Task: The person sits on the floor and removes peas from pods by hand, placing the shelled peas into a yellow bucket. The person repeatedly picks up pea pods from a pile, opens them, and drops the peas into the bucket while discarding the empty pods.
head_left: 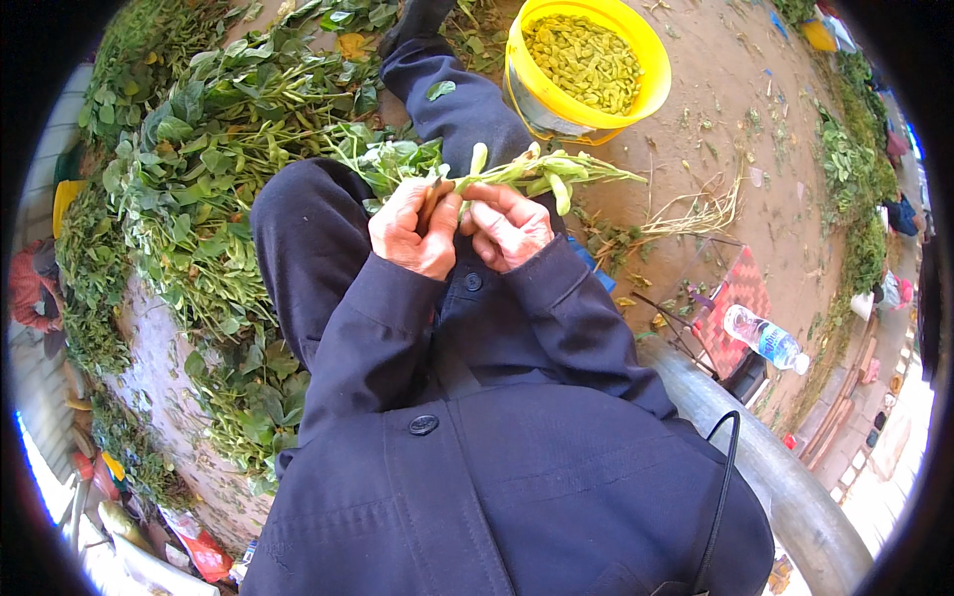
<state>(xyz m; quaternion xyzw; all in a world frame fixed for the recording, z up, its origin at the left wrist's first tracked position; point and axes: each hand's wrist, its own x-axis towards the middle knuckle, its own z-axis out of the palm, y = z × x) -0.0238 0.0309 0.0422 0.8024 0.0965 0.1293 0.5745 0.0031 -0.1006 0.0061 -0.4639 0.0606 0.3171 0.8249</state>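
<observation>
A cut soybean plant (548, 170) with green pods lies across both hands above my lap, its leafy part to the left and its roots or stem end to the right. My left hand (417, 227) pinches the stem between thumb and fingers. Close beside it, my right hand (507, 223) is closed on the stem just below the pods; whether a loose pod lies within its fingers cannot be told. Beyond my hands, a yellow bucket (650, 93) holds many picked green pods (585, 63). A single leaf (440, 90) rests on my trouser leg.
Heaped leafy soybean plants (216, 164) cover the ground on the left. Stripped stalks (693, 212) lie at right, near a red woven seat (738, 313) with a plastic bottle (766, 339). A metal pole (775, 447) runs at lower right. A person (33, 287) is at far left.
</observation>
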